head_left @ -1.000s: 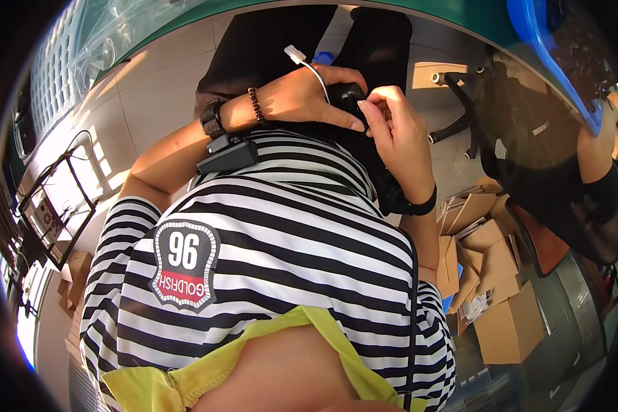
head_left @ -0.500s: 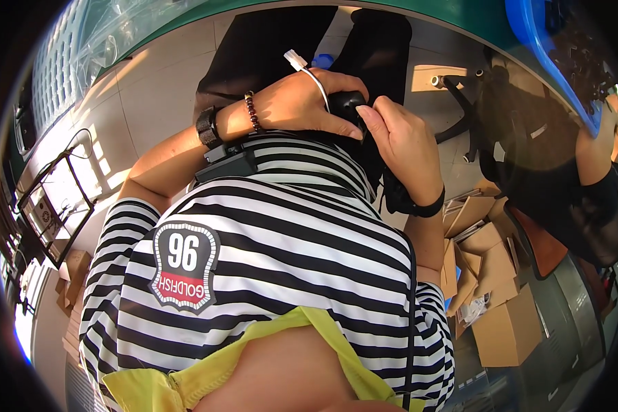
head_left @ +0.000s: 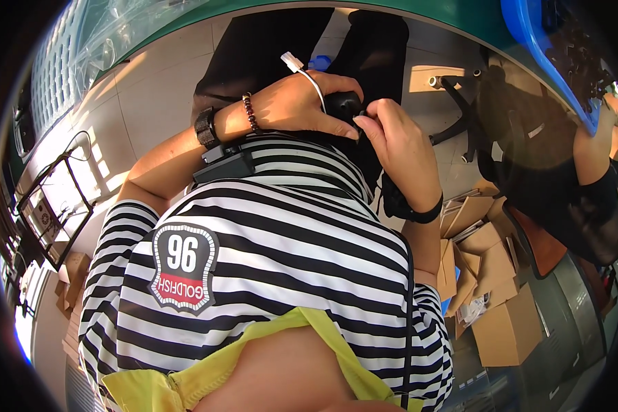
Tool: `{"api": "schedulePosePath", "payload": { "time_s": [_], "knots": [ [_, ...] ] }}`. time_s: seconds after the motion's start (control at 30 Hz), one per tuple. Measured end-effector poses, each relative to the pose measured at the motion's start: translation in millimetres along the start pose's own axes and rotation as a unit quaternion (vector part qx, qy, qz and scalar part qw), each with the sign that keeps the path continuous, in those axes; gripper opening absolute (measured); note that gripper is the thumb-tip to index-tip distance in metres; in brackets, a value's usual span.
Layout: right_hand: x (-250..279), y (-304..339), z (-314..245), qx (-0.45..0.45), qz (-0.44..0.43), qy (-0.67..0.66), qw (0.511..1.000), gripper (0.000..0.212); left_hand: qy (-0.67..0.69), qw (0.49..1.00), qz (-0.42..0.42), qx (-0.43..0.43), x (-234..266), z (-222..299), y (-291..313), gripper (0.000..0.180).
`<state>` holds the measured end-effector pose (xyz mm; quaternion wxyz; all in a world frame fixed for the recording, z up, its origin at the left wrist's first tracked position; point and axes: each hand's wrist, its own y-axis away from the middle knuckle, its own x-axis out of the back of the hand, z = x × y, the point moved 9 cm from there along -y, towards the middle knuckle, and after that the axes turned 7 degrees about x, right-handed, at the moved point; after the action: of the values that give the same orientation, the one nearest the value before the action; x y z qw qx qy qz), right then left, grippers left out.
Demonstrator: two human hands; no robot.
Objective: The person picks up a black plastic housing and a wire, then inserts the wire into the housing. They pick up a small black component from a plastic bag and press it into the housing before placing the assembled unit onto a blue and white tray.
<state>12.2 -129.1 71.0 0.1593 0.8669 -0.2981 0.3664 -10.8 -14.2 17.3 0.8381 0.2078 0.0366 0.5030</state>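
Note:
In front of my waist, my left hand (head_left: 299,103) is wrapped round a smooth black rounded part (head_left: 342,104), its thumb and fingers on either side. A short white cable (head_left: 315,85) arches over the back of this hand and ends in a white plug connector (head_left: 292,62). My right hand (head_left: 404,147) is closed in a pinch at the right end of the black part. A small dark bit shows at its fingertips, too small to name. Each wrist wears a black band, and a beaded bracelet (head_left: 250,113) circles the left one.
A green table edge (head_left: 446,31) curves across the top, with a blue bin (head_left: 539,55) at its right. Opened cardboard boxes (head_left: 505,329) lie at the right, near a chair base (head_left: 460,117) and another person's arm (head_left: 592,154). A black metal frame (head_left: 65,206) stands at left.
My right thumb and fingers have drawn together and slid slightly off the end of the black part. My left hand keeps its grip, shifted a little left.

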Motion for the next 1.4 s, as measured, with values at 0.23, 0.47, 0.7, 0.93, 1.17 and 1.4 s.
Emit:
{"api": "schedulePosePath", "payload": {
  "time_s": [0.23, 0.47, 0.7, 0.93, 1.17, 1.4],
  "knots": [
    [3, -7, 1, 0.007, 0.000, -0.034, 0.999, 0.021, -0.012, 1.000, 0.002, 0.001, 5, -2, -6, 0.050],
    [-7, -15, 5, 0.017, -0.044, 0.085, 0.995, 0.019, -0.011, 0.999, 0.018, -0.024, 12, 12, -9, 0.048],
    [-7, -8, 11, 0.004, 0.043, 0.059, 0.997, 0.032, -0.052, 0.995, 0.041, -0.073, 8, 19, -5, 0.047],
    [0, -3, 0, 0.023, 0.034, 0.039, 0.998, 0.032, -0.057, 0.996, 0.039, -0.054, 12, 17, -7, 0.046],
    [-6, -7, 16, -0.015, -0.049, 0.039, 0.998, 0.029, -0.058, 0.995, 0.031, -0.074, 10, 21, -11, 0.045],
    [7, -3, 1, 0.068, 0.074, 0.022, 0.995, 0.032, -0.047, 0.998, 0.009, -0.032, 7, 18, -11, 0.047]
  ]
}}
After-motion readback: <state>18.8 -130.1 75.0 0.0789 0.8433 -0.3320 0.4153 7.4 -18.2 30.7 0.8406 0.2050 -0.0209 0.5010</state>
